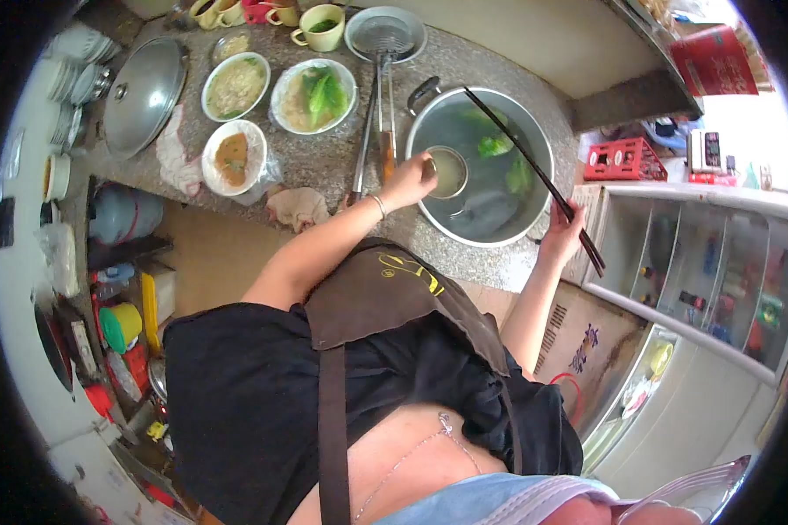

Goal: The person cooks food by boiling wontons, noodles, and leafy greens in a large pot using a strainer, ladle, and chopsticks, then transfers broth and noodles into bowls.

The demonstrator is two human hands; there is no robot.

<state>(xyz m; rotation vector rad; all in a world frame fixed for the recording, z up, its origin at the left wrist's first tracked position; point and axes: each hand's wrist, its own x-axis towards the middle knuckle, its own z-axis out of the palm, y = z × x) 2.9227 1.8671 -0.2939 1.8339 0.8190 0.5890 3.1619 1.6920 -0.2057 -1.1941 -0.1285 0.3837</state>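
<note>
A large metal pot [481, 238] of cloudy liquid stands on the stone counter, with green leaves [496, 145] floating in it. At its left rim my left hand [410, 181] is closed round the handle of a round ladle [451, 172], whose bowl sits at the liquid and holds pale broth. My right hand [565, 229], just beyond the pot's right rim, grips long dark chopsticks [538, 171]. Their tips reach over the pot's far side. Left of the pot lie a long-handled strainer [385, 131] and a bowl with green leaves [313, 96].
Two more bowls, one with noodles [236, 86] and one with brown sauce [234, 157], stand farther left. A big metal lid [145, 98] leans beyond them. Yellow cups [319, 28] and a metal basin [352, 35] line the back. At right are a red crate [624, 161] and a glass-door fridge [700, 262].
</note>
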